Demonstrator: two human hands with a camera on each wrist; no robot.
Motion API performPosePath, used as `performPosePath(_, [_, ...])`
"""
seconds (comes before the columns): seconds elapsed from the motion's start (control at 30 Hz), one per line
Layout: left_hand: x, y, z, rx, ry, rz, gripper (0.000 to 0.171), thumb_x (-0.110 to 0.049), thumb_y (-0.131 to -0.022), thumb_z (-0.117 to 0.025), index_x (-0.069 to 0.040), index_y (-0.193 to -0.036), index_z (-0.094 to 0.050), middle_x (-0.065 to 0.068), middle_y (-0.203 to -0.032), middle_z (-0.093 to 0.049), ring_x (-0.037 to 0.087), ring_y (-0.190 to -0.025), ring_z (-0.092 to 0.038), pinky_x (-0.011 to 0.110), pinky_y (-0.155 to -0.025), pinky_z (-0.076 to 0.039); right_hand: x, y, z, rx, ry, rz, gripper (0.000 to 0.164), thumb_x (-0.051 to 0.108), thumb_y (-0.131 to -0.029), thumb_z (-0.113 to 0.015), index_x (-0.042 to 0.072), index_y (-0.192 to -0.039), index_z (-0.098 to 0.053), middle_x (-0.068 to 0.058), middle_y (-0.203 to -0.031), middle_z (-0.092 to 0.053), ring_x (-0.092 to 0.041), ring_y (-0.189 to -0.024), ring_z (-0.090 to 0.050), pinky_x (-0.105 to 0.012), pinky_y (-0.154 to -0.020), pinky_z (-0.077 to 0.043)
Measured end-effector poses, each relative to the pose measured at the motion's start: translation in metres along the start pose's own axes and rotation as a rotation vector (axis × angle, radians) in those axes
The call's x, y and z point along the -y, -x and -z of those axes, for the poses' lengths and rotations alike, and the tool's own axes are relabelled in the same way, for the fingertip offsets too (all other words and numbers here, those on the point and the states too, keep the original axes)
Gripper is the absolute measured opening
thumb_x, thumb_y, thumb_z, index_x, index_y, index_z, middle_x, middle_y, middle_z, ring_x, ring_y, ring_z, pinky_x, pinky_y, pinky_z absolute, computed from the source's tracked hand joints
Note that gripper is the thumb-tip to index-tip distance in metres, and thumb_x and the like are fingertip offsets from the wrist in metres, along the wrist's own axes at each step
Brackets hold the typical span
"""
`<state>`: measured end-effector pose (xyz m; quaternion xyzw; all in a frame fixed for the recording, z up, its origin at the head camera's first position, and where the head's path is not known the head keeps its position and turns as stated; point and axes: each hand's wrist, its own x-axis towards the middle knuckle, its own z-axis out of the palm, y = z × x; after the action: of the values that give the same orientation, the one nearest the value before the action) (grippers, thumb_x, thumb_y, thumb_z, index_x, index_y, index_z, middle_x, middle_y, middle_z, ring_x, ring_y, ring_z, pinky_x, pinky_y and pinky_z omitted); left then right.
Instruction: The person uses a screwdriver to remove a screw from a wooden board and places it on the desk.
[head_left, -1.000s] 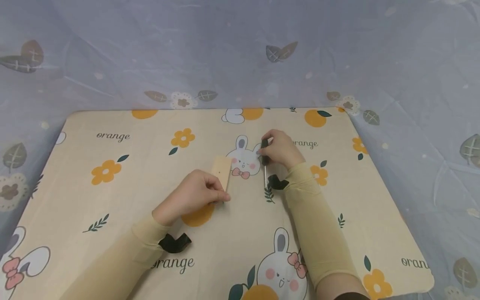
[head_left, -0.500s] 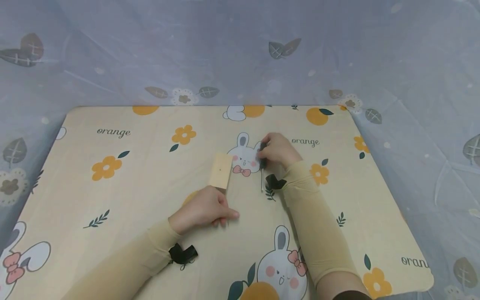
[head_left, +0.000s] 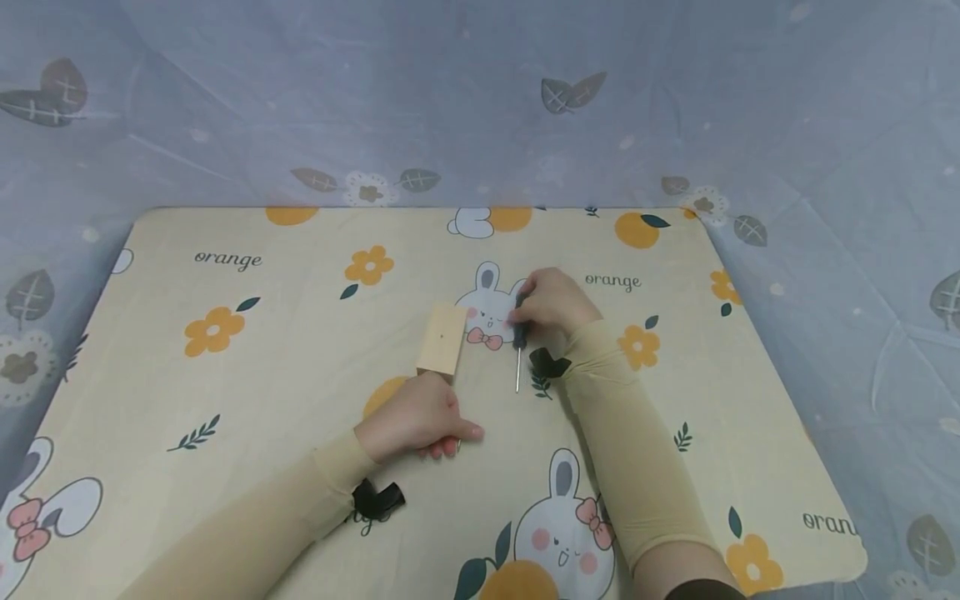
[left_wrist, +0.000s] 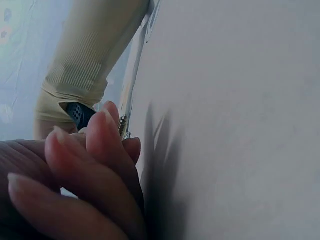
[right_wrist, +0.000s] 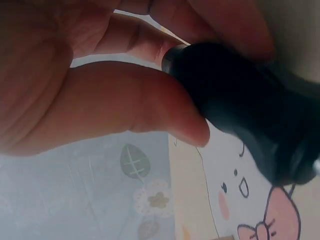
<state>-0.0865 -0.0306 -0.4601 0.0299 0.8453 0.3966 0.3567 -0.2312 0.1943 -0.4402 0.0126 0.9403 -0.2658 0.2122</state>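
A screwdriver with a black handle (right_wrist: pixel 240 100) and a thin metal shaft (head_left: pixel 517 371) is held in my right hand (head_left: pixel 555 300), thumb and fingers on the handle. Its tip points toward the near side of the table. Left of it lies a pale wooden block (head_left: pixel 442 337) with a small dark hole in its top. Just in front of the block, my left hand (head_left: pixel 420 417) is low over the cloth and pinches a small screw, whose threads (left_wrist: pixel 122 125) show past the fingertips in the left wrist view. Most of the screw is hidden by the fingers.
A cream tablecloth (head_left: pixel 285 433) printed with oranges, rabbits and flowers covers the table. Blue-grey patterned sheeting (head_left: pixel 480 100) hangs behind it and at the sides. Black mounts (head_left: pixel 377 500) sit at both wrists.
My left hand has moved right and toward the near edge, off the wooden block, uncovering its near end. My right hand has shifted slightly left with the screwdriver.
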Motion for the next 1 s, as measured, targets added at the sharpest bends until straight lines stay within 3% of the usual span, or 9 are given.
performPosePath(0.37, [-0.007,-0.002,-0.005,-0.072,-0.145,0.031,0.045,-0.039,-0.084,-0.093,-0.010,-0.060,-0.068,-0.003,-0.046,-0.059,0.014,-0.044,-0.057,0.025,-0.045,-0.033,0.007,0.003,-0.008,0.053,0.055,0.063,0.032,0.024,-0.088,-0.087,0.008,-0.111,-0.071,-0.009,-0.104,-0.074,-0.025,-0.094,-0.069,-0.040,-0.093,-0.055])
performPosePath(0.53, [-0.009,-0.001,-0.008,-0.092,-0.171,0.009,0.046,-0.038,-0.085,-0.093,-0.009,-0.060,-0.069,-0.004,-0.044,-0.056,0.014,-0.043,-0.054,0.027,-0.045,-0.029,0.011,0.008,-0.011,0.067,0.083,0.095,0.032,0.027,-0.087,-0.088,0.009,-0.108,-0.070,-0.008,-0.103,-0.073,-0.025,-0.097,-0.066,-0.038,-0.090,-0.056])
performPosePath(1.0, [-0.010,0.002,-0.013,-0.144,-0.239,-0.018,0.051,-0.041,-0.083,-0.093,-0.011,-0.055,-0.063,-0.005,-0.040,-0.046,0.015,-0.041,-0.053,0.028,-0.046,-0.028,0.020,0.012,-0.015,0.137,0.056,0.069,0.039,0.027,-0.091,-0.086,0.007,-0.112,-0.061,-0.009,-0.103,-0.071,-0.021,-0.088,-0.072,-0.035,-0.084,-0.056])
